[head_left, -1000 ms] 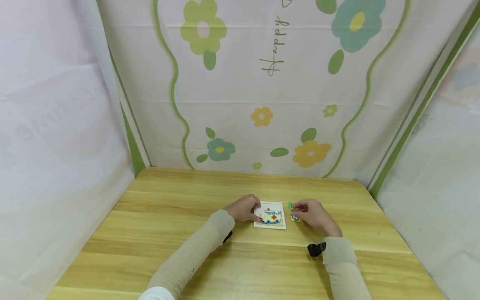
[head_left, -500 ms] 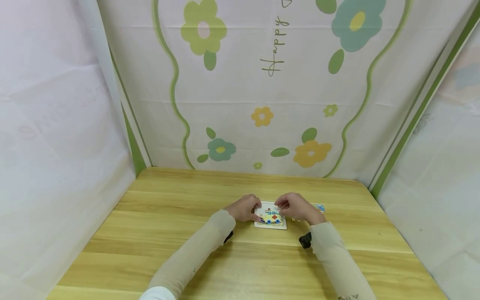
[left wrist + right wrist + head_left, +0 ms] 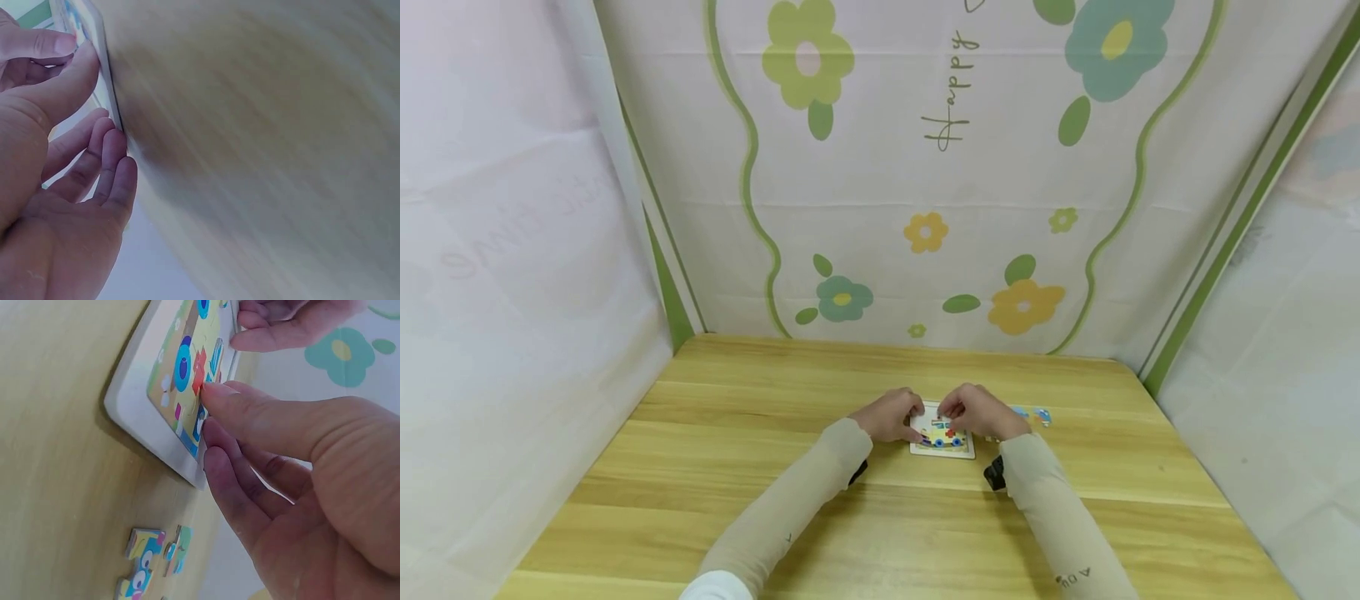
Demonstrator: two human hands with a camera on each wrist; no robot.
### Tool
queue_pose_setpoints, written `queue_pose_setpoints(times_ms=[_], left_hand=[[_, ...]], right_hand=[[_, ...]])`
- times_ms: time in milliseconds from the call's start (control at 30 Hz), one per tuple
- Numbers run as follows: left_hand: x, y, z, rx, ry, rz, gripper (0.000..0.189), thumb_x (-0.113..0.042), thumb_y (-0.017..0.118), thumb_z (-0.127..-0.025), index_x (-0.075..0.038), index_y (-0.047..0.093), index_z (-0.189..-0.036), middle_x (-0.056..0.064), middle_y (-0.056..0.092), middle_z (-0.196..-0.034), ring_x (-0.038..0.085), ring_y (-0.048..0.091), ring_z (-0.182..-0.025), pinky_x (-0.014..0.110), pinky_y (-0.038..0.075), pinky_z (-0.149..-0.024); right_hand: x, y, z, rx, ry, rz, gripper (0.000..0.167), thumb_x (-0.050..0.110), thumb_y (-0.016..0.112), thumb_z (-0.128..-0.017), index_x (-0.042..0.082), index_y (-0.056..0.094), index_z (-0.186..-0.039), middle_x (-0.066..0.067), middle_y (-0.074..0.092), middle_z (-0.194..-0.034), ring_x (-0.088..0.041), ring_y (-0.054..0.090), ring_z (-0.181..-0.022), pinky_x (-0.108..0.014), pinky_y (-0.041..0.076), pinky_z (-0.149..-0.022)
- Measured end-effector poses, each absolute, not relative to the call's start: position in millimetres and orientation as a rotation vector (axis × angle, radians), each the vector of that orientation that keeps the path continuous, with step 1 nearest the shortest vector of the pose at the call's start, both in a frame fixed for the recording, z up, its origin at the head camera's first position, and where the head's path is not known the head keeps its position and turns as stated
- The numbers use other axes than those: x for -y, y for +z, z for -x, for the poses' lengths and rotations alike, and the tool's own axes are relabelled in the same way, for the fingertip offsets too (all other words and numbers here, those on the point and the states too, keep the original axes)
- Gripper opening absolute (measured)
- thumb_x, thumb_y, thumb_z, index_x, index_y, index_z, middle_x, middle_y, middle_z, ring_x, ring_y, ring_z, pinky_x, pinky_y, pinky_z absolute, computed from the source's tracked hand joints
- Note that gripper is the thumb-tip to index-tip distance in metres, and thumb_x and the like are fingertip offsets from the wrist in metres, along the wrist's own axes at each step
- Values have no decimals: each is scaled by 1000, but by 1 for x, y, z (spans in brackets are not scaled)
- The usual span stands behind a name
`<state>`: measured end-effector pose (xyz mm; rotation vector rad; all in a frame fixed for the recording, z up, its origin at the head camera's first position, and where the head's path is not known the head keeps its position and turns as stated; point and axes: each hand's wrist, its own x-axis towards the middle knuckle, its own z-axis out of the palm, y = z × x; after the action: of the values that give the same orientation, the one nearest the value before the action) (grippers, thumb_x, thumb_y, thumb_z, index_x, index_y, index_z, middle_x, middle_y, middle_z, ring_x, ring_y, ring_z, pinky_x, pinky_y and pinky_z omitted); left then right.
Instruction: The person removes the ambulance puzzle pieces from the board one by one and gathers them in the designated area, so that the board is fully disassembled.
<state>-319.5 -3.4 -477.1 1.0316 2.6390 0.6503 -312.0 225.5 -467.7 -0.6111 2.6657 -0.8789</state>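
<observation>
The white-framed jigsaw puzzle board (image 3: 964, 455) lies flat on the table, with a yellow vehicle bearing a red cross (image 3: 199, 365) in its picture. At its left edge my left hand (image 3: 889, 416) steadies the board, thumb and fingertips against the frame (image 3: 105, 69). My right hand (image 3: 981, 413) is over the upper part of the board, thumb and fingers brought together on a jigsaw piece that they mostly hide. In the right wrist view, the thumb (image 3: 250, 415) and curled fingers of this hand are close over the picture.
Loose jigsaw pieces lie right of the board, among them a blue-and-yellow one with eyes (image 3: 142, 565) and a green one (image 3: 180, 551). Another blue piece (image 3: 1042, 416) lies farther right. A floral cloth (image 3: 880, 250) hangs behind the wooden table (image 3: 775, 392).
My right hand has moved left from the loose pieces to over the board, uncovering blue pieces at the right. The left hand has stayed at the board's left edge.
</observation>
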Motion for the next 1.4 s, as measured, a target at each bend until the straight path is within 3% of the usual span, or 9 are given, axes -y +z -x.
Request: queue_pose_setpoints(times_ms=[400, 633, 1400], left_hand=[[-8, -475, 325, -2650, 624, -1097, 41, -27, 85, -92, -2, 73, -122, 8, 72, -115, 11, 58, -92, 21, 51, -81], [-14, -479, 323, -2654, 661, -1018, 52, -34, 89, -88, -3, 72, -126, 8, 69, -117, 10, 59, -96, 22, 53, -85], [-20, -483, 322, -2665, 657, -922, 55, -35, 87, -89, -5, 69, -131, 5, 67, -120, 12, 60, -103, 23, 54, -90]], right_hand=[[-223, -469, 314, -2744, -808, 570, 25, -11, 75, -91, 7, 84, -106, -6, 80, -109, -14, 70, -93, -35, 62, -82], [-224, -472, 314, -2734, -838, 586, 24, -11, 75, -91, 6, 83, -105, -7, 79, -107, -15, 70, -92, -35, 62, -81], [-231, -472, 306, -2726, -912, 681, 22, -9, 70, -95, 4, 77, -112, -8, 76, -106, -19, 69, -94, -32, 60, -82]])
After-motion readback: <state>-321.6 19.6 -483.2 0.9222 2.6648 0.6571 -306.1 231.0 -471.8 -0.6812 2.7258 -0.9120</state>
